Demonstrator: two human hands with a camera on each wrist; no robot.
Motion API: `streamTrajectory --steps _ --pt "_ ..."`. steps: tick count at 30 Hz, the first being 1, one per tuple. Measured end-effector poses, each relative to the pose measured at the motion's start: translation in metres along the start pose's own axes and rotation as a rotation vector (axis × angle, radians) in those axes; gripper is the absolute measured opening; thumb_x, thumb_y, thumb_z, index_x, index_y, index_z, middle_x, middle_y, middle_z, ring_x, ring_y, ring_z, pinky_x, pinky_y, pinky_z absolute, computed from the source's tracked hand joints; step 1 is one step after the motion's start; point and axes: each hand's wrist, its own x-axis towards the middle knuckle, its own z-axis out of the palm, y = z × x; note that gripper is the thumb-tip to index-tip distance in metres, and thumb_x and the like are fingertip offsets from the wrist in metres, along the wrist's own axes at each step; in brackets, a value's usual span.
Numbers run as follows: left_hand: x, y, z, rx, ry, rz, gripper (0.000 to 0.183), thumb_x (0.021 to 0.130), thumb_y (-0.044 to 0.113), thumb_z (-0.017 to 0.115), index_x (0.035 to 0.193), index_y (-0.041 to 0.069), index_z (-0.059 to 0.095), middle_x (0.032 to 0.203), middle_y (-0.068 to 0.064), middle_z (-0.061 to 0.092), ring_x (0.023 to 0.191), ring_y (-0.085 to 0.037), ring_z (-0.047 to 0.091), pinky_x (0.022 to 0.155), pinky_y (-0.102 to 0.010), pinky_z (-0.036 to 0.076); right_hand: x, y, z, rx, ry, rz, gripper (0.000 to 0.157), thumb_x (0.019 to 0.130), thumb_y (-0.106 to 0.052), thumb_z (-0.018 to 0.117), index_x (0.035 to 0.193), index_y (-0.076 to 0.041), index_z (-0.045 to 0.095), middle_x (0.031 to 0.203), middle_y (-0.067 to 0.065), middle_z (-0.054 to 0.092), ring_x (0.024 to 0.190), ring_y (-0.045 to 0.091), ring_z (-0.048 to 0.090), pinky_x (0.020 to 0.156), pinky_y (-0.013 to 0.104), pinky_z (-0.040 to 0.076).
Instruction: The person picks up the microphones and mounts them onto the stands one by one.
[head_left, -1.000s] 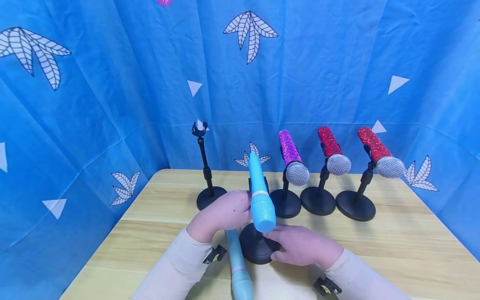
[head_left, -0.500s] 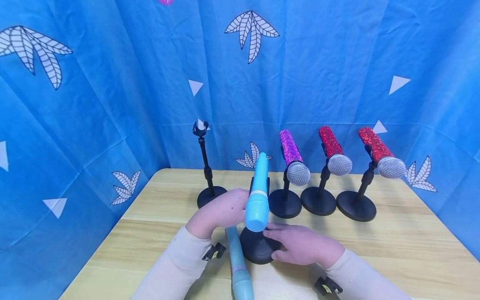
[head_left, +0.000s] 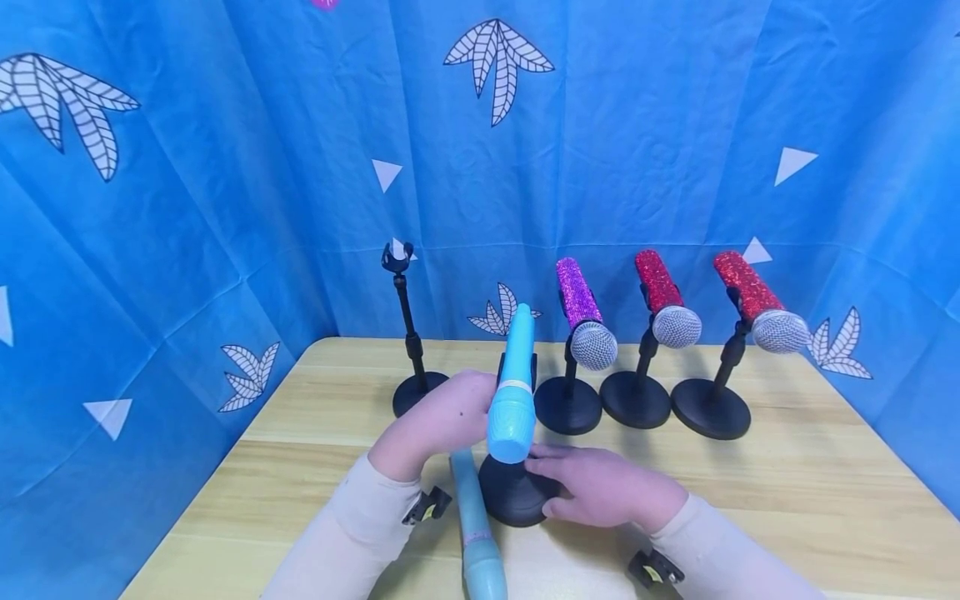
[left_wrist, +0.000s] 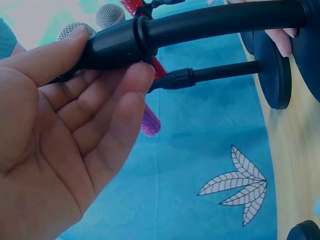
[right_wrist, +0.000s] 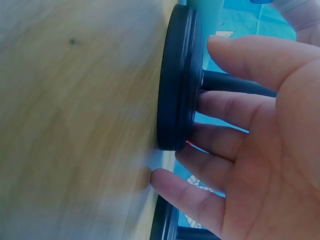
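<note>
A light blue microphone (head_left: 513,417) sits in the clip of a black microphone stand (head_left: 513,496), its head pointing toward me and downward. My left hand (head_left: 450,408) holds this stand high on its pole; in the left wrist view, thumb and fingers curl around the thick black collar (left_wrist: 112,46). My right hand (head_left: 600,487) rests at the stand's round base (right_wrist: 179,80), fingers fairly straight and fingertips against its top side. A second light blue microphone (head_left: 476,533) lies on the table, left of the base and partly under my left forearm.
Behind on the left stands a microphone stand (head_left: 412,333) with a bare clip. To the right, stands hold a purple glitter microphone (head_left: 579,292) and two red ones, a nearer-middle red microphone (head_left: 660,283) and an outer red microphone (head_left: 746,287). A blue curtain (head_left: 630,150) surrounds the wooden table (head_left: 300,467).
The light blue microphone on the stand has turned, its head swinging left and its tail right. My left hand shifted slightly with it; the right hand stayed at the base.
</note>
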Motion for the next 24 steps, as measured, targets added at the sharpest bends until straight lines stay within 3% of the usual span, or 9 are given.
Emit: streamTrajectory --steps 10,16,24 --pt "-0.0027 0.0062 -0.0002 0.226 0.055 0.022 0.009 0.089 0.024 0.064 0.081 0.022 0.064 0.061 0.013 0.055 0.061 -0.007 0.053 0.060 -0.024 0.046 -0.0010 0.0003 -0.0005 0.029 -0.007 0.006 0.057 0.088 -0.041 0.059 0.137 -0.014 0.048 0.146 0.003 0.038 0.129 0.023 0.040 0.099 0.042 0.039" --pt "-0.0025 0.0060 0.0005 0.233 0.054 0.006 0.011 0.089 0.023 0.065 0.079 0.022 0.062 0.060 0.011 0.053 0.060 -0.007 0.052 0.059 -0.024 0.045 -0.0006 0.0027 0.0009 0.032 -0.011 0.007 0.057 0.089 -0.042 0.058 0.138 -0.016 0.048 0.146 0.001 0.037 0.130 0.021 0.039 0.100 0.041 0.038" --pt "-0.0010 -0.0005 0.0057 0.157 0.022 0.031 0.010 0.091 0.023 0.061 0.082 0.026 0.063 0.062 0.014 0.055 0.062 -0.005 0.054 0.062 -0.024 0.047 -0.0014 0.0035 0.0006 0.022 0.009 -0.013 0.057 0.088 -0.041 0.059 0.138 -0.016 0.047 0.147 0.001 0.036 0.130 0.020 0.039 0.099 0.040 0.039"
